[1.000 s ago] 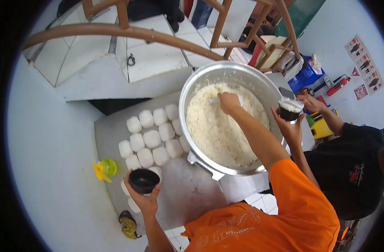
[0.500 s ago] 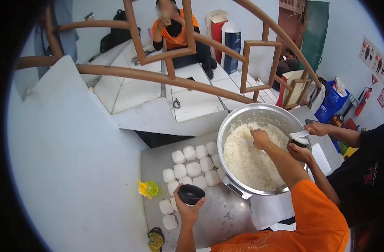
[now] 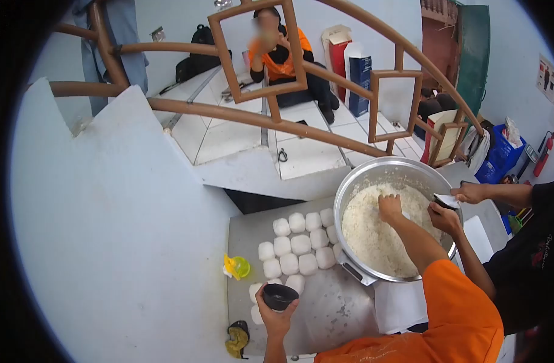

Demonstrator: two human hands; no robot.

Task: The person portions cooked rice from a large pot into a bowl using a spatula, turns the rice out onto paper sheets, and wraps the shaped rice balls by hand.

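Note:
My left hand (image 3: 275,319) grips a small black bowl (image 3: 281,297), its open side tilted up, above the near part of the metal table. Rows of white rounded rice portions (image 3: 300,245) sit on the table just beyond it, and the bowl and hand cover some of them. Inside the large metal pot (image 3: 349,181), my right hand (image 3: 391,209) is closed over the cooked rice (image 3: 377,245). A pale edge shows beside the fingers, looking like a white rice paddle (image 3: 405,215), mostly hidden by the hand.
At the pot's right rim, a co-worker's hands (image 3: 449,216) hold a dark bowl and a white paddle. A yellow-green bottle (image 3: 241,267) stands at the table's left edge. Brown railing (image 3: 228,115) crosses behind the table; another person (image 3: 298,66) sits on the tiled steps.
The view has shifted, so the scene sits farther right and slightly lower. My left hand still holds the bowl, and my right hand stays in the rice. The co-worker's bowl has tilted.

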